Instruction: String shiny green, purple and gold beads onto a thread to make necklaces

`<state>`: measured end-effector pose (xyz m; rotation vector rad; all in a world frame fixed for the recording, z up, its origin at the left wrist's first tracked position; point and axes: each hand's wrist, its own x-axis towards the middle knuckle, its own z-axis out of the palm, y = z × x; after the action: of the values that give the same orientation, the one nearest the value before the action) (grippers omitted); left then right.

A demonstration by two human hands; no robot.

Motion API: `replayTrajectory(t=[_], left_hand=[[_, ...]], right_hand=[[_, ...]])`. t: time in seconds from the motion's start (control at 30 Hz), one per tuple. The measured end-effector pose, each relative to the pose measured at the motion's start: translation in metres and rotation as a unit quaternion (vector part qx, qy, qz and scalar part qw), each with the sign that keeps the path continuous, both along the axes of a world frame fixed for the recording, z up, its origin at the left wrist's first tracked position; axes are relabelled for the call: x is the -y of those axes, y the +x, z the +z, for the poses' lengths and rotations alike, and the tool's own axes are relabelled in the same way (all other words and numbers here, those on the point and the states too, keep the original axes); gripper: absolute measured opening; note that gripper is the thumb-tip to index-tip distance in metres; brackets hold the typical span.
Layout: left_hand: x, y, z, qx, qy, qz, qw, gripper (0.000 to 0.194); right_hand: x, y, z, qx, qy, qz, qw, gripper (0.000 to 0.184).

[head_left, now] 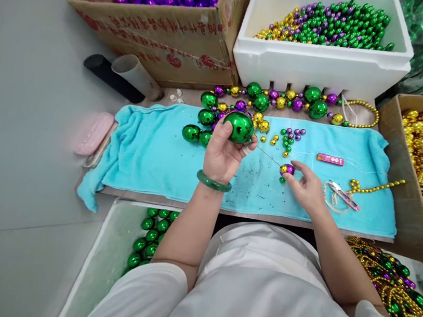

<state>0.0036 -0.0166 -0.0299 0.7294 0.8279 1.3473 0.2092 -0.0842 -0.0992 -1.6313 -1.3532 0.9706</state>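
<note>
Head view: the left hand [223,155], wearing a green bangle [214,182], has its fingers closed around a large green bead [238,127], above a blue towel [156,156]; the right hand [305,186] pinches purple and gold beads [287,170] between its fingers; a thin line [269,155] goes from one hand to the other; small loose beads [290,141] lie beyond the right hand, on the towel.

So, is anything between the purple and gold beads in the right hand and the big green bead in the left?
Nothing visible; only a thin line spans the gap from the left hand, holding the green bead, to those beads.
</note>
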Motion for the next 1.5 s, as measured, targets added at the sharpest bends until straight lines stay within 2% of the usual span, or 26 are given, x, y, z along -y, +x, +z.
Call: replayTrajectory(t=[0.07,0.17,0.33,0.53,0.63,0.7,0.83,0.97,1.23,1.5], left_hand=[[-0.001,-0.002,0.002,0.001,0.004,0.004,1.0,0.042],[0.0,-0.003,0.004,0.005,0.009,0.007,1.0,0.042],[0.002,-0.003,0.002,0.004,0.005,-0.002,1.0,0.04],[0.008,-0.003,0.002,0.005,0.018,-0.018,1.0,0.045],[0.012,-0.003,0.001,-0.029,0.06,-0.026,0.997,0.048],[0.015,-0.003,0.002,-0.064,0.113,-0.032,0.991,0.051],[0.023,-0.004,0.01,-0.131,0.224,-0.046,0.965,0.053],[0.029,-0.003,0.019,-0.184,0.27,-0.045,0.944,0.055],[0.031,-0.003,0.014,-0.165,0.246,-0.037,0.954,0.055],[0.03,-0.005,0.011,-0.134,0.235,-0.03,0.962,0.052]], right_hand=[[0.0,0.0,0.005,0.043,0.061,-0.025,0.997,0.039],[-0.003,-0.006,0.011,0.011,0.116,-0.016,0.993,0.029],[-0.007,-0.021,0.012,-0.074,0.09,0.005,0.993,0.023],[-0.007,-0.022,0.004,-0.097,0.083,0.022,0.992,0.02],[-0.008,-0.019,-0.001,-0.148,0.063,0.016,0.987,0.018],[-0.01,-0.018,-0.004,-0.181,0.05,0.01,0.982,0.017],[-0.01,-0.017,-0.005,-0.206,0.046,0.009,0.977,0.016],[-0.008,-0.017,-0.008,-0.225,0.045,0.012,0.973,0.016],[-0.009,-0.019,-0.026,-0.264,0.018,0.048,0.963,0.017],[-0.009,-0.018,-0.026,-0.286,0.014,0.063,0.956,0.016]])
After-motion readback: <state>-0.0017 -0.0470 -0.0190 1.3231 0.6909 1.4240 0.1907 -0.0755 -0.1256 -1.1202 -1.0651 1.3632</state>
